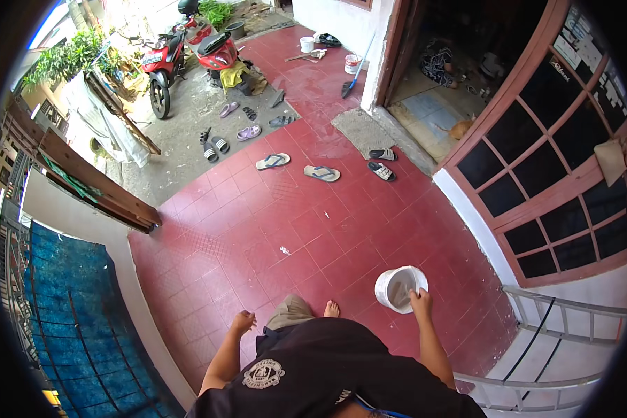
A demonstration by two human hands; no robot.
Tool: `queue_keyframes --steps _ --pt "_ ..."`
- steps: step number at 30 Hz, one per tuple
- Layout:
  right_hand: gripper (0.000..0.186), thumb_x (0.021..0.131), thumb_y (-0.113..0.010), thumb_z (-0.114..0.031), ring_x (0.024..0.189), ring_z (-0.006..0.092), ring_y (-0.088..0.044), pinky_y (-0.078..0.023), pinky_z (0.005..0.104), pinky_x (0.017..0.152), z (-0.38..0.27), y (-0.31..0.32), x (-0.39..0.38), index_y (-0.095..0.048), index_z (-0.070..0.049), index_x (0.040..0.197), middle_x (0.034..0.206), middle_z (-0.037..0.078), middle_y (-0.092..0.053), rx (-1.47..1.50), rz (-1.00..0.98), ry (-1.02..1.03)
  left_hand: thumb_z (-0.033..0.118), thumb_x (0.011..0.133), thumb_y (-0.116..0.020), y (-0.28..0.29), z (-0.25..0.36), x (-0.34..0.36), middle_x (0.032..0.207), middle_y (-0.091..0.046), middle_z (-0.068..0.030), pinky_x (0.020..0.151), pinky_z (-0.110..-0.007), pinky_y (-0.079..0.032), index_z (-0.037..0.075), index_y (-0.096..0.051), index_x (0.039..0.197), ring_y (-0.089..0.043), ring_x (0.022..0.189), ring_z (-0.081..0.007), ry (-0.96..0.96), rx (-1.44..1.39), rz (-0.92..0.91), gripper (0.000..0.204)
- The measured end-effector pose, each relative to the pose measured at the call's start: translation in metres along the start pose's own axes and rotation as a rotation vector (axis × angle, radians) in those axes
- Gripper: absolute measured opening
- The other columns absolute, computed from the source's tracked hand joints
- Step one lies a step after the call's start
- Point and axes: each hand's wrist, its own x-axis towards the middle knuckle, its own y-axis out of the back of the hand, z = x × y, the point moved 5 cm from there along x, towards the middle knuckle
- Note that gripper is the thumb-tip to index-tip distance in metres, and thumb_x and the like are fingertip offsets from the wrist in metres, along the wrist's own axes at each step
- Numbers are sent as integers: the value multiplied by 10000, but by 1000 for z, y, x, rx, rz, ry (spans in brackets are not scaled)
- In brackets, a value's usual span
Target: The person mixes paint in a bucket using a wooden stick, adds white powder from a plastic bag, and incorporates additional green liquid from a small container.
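My right hand [421, 301] is closed on the rim of a white plastic bucket [382, 292], at the side nearest me. The bucket hangs tilted above the red tiled floor [285, 209], with whitish smears on its inner wall. To the left, my left hand [242, 322] hangs beside my body with its fingers curled in. Nothing shows in the left hand. My bare foot [332, 308] and one khaki trouser leg [289, 312] appear between the hands.
Ahead lie a pair of flip-flops [322, 173] and several other sandals [249, 132]. A grey mat [362, 131] fronts the open doorway. At right are a paned door [536, 167] and an aluminium ladder [571, 313]; red motorbikes [216, 56] stand at far left.
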Motion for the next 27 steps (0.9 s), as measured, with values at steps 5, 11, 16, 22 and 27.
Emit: queue_keyframes --steps 5,11,16,22,27 --pt "309 913 -662 -309 664 349 -688 -503 440 603 -124 29 155 -680 -1 891 718 213 -662 106 -20 45 268 1014 -538 -11 71 57 901 -709 -150 581 -354 -564 -29 -593 1058 -716 743 -246 19 -321 17 305" --pt "373 944 -675 -259 484 144 -589 -458 321 415 -296 69 286 -520 -15 708 558 77 -557 217 -86 63 285 1040 -515 4 215 166 921 -707 -150 623 -343 -573 -20 -595 1053 -715 771 -237 -64 -348 -23 316" --pt "387 936 -690 -269 460 123 -575 -445 313 427 -409 62 375 -517 -9 707 552 69 -564 213 -109 137 327 1040 -531 8 449 214 1045 -669 -158 722 -372 -593 -17 -574 1114 -697 915 -256 -208 -415 -218 354" --pt "378 925 -694 -249 479 144 -511 -414 352 470 -512 31 463 -511 5 713 540 102 -506 183 -135 187 455 1020 -548 -19 740 162 1383 -485 -221 935 -466 -562 -35 -288 1457 -560 1253 -319 -427 -427 -660 706" --pt "357 906 -690 -171 510 195 -447 -384 391 510 -597 -11 529 -471 29 709 600 166 -473 96 -183 461 440 1005 -587 -19 828 210 1425 -464 -225 999 -467 -525 3 -236 1497 -538 1286 -337 -412 -593 -606 746"
